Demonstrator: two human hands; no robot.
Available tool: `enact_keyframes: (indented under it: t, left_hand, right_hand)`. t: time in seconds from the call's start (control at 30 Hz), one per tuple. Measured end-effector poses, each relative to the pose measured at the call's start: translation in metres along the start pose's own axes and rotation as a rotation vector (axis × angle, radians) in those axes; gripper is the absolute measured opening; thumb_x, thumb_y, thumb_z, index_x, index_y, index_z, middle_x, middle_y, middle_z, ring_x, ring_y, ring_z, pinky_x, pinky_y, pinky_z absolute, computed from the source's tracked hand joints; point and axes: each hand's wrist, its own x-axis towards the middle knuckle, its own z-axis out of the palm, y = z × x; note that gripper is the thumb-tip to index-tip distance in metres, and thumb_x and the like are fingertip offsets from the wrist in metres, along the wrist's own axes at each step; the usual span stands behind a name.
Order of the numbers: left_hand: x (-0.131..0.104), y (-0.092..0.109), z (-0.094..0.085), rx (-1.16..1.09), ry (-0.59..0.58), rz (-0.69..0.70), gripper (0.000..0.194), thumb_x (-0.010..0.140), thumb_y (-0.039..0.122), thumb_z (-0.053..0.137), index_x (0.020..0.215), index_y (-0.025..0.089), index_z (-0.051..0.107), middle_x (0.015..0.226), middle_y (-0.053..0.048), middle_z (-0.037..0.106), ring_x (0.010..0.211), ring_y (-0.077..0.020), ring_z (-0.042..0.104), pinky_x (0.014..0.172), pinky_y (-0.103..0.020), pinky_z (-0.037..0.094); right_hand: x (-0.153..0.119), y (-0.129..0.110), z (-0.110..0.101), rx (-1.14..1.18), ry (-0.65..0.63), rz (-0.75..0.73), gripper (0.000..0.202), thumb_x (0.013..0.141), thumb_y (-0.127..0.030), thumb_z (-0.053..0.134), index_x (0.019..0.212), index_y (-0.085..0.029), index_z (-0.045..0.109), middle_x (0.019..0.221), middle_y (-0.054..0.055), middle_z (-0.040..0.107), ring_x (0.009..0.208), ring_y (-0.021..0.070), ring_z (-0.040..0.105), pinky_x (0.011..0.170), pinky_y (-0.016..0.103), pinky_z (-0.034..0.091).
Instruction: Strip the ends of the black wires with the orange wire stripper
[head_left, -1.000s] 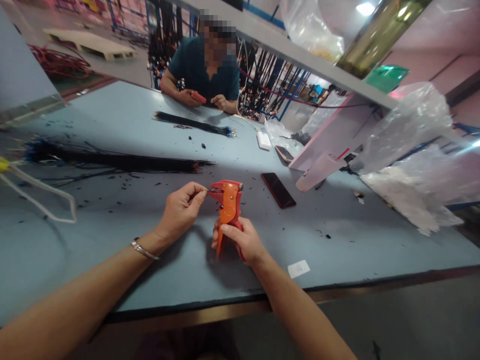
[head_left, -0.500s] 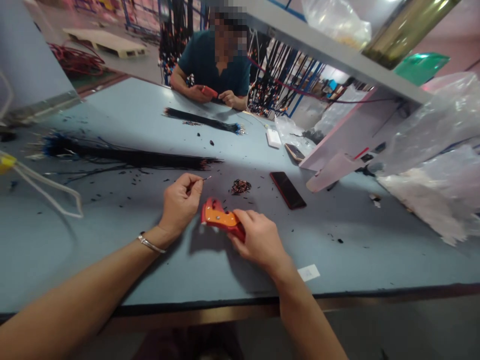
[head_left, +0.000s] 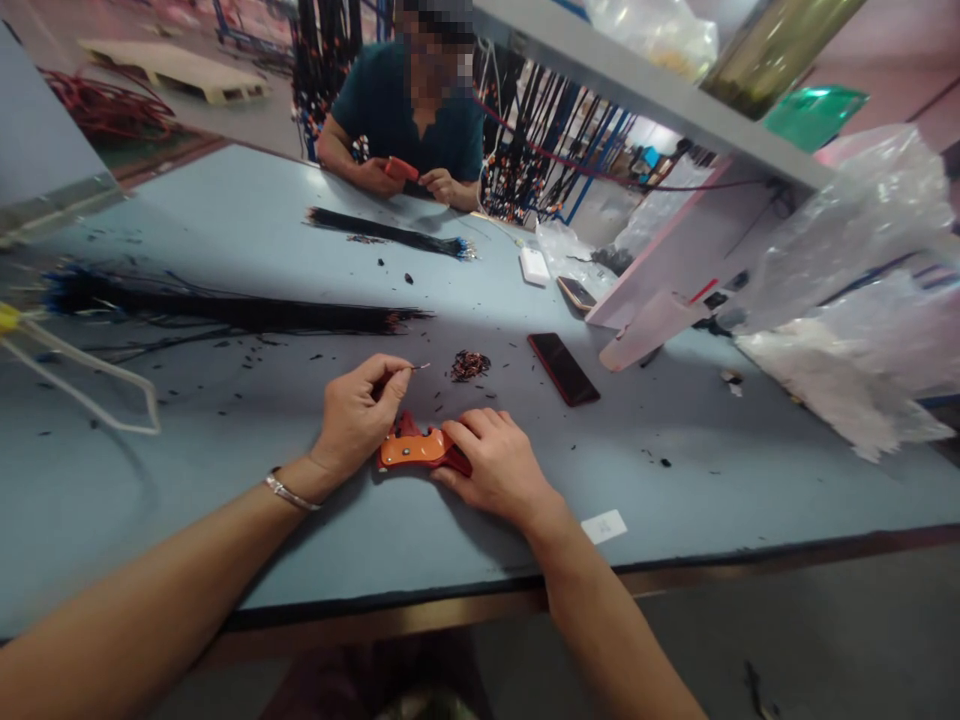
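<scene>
My left hand (head_left: 361,412) pinches a thin wire (head_left: 421,366) between thumb and fingertips, its short end sticking out to the right. Closed round the red handle of an orange and red wire stripper (head_left: 414,449) is my right hand (head_left: 491,462). The tool's jaws point left, just below the left fingertips, and the wire lies outside them. A small pile of cut insulation bits (head_left: 470,366) lies beyond the tool. Behind my left hand stretches a long bundle of black wires (head_left: 255,308).
Across the table (head_left: 300,560) a co-worker (head_left: 420,120) holds a red tool. A second wire bundle (head_left: 386,232) lies near them. To the right are a phone (head_left: 564,369), a white label (head_left: 604,526) and plastic bags (head_left: 847,330). A white wire stand (head_left: 90,375) is at left.
The wire stripper has come down to the tabletop and turned more level in my right hand. My left hand still pinches the wire. The whole view has shifted slightly.
</scene>
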Motion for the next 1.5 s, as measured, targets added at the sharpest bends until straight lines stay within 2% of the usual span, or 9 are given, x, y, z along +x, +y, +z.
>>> enact_keyframes:
  t: [0.23,0.37,0.53,0.7,0.93,1.13,1.23,1.37,1.5]
  left_hand:
    - [0.004,-0.002,-0.002,-0.057,0.063,-0.064,0.019,0.086,0.034,0.055,0.084,0.019,0.067,0.075,0.001,0.065,0.069,-0.0143,0.056,0.065,-0.024,0.043]
    - [0.005,0.000,-0.003,-0.069,0.059,-0.099,0.020,0.085,0.035,0.055,0.084,0.018,0.066,0.074,0.001,0.064,0.066,-0.0136,0.055,0.062,-0.023,0.042]
    - [0.002,0.003,-0.002,-0.019,-0.002,-0.059,0.021,0.086,0.035,0.053,0.084,0.019,0.066,0.069,0.002,0.063,0.062,-0.0132,0.053,0.058,-0.023,0.040]
    - [0.000,0.005,-0.001,0.056,0.015,-0.010,0.021,0.086,0.035,0.052,0.084,0.019,0.065,0.065,0.002,0.062,0.059,-0.0132,0.052,0.057,-0.023,0.039]
    - [-0.004,0.010,-0.001,0.079,0.033,0.038,0.018,0.084,0.032,0.052,0.077,0.019,0.063,0.062,0.003,0.060,0.055,-0.0116,0.050,0.056,-0.023,0.038]
    - [-0.009,0.015,0.000,0.058,0.006,0.057,0.019,0.082,0.032,0.052,0.073,0.019,0.063,0.058,0.003,0.058,0.051,-0.0111,0.048,0.053,-0.023,0.037]
    - [-0.010,0.016,0.000,0.052,0.003,0.063,0.018,0.081,0.031,0.052,0.071,0.019,0.062,0.055,0.004,0.057,0.050,-0.0106,0.047,0.052,-0.022,0.036]
    - [-0.011,0.016,0.001,0.003,-0.028,0.050,0.018,0.082,0.030,0.053,0.072,0.018,0.062,0.055,0.004,0.054,0.050,-0.0101,0.045,0.051,-0.021,0.035]
    - [-0.009,0.013,0.001,-0.141,-0.089,-0.056,0.020,0.084,0.033,0.054,0.077,0.017,0.064,0.063,0.002,0.059,0.057,-0.0121,0.049,0.055,-0.022,0.038]
  right_hand:
    - [0.000,0.006,-0.007,0.235,0.098,0.125,0.040,0.081,-0.046,0.069,0.107,-0.017,0.065,0.101,0.012,0.066,0.092,0.0257,0.058,0.083,0.038,0.042]
    - [-0.001,0.013,-0.017,0.821,0.165,0.365,0.031,0.084,-0.043,0.062,0.102,-0.018,0.066,0.092,0.006,0.067,0.082,0.0196,0.060,0.078,0.033,0.046]
    - [-0.003,0.005,-0.015,1.687,0.006,0.400,0.042,0.077,-0.047,0.065,0.106,-0.017,0.062,0.091,0.007,0.065,0.077,0.0199,0.064,0.073,0.036,0.053]
    - [0.001,-0.009,-0.007,1.960,-0.101,0.451,0.044,0.063,-0.018,0.067,0.106,-0.016,0.061,0.098,0.006,0.065,0.077,0.0197,0.066,0.074,0.040,0.057]
    - [0.004,-0.008,0.001,1.814,0.002,0.432,0.052,0.060,-0.011,0.054,0.111,-0.017,0.057,0.109,0.009,0.068,0.093,0.0227,0.067,0.084,0.040,0.055]
    - [0.007,-0.014,-0.009,1.711,0.018,0.449,0.049,0.064,-0.017,0.058,0.113,-0.020,0.055,0.118,0.009,0.066,0.092,0.0233,0.066,0.053,0.025,0.052]
    - [0.008,-0.014,-0.010,1.616,0.050,0.450,0.042,0.067,-0.019,0.057,0.108,-0.019,0.055,0.113,0.009,0.067,0.084,0.0213,0.066,0.058,0.029,0.055]
    - [0.007,-0.011,-0.009,1.178,0.148,0.380,0.034,0.073,-0.014,0.049,0.105,-0.019,0.058,0.096,0.006,0.069,0.078,0.0191,0.066,0.069,0.034,0.056]
    - [0.005,-0.009,-0.006,0.588,0.295,0.212,0.049,0.072,-0.009,0.045,0.120,-0.015,0.054,0.106,0.012,0.067,0.094,0.0248,0.064,0.086,0.043,0.053]
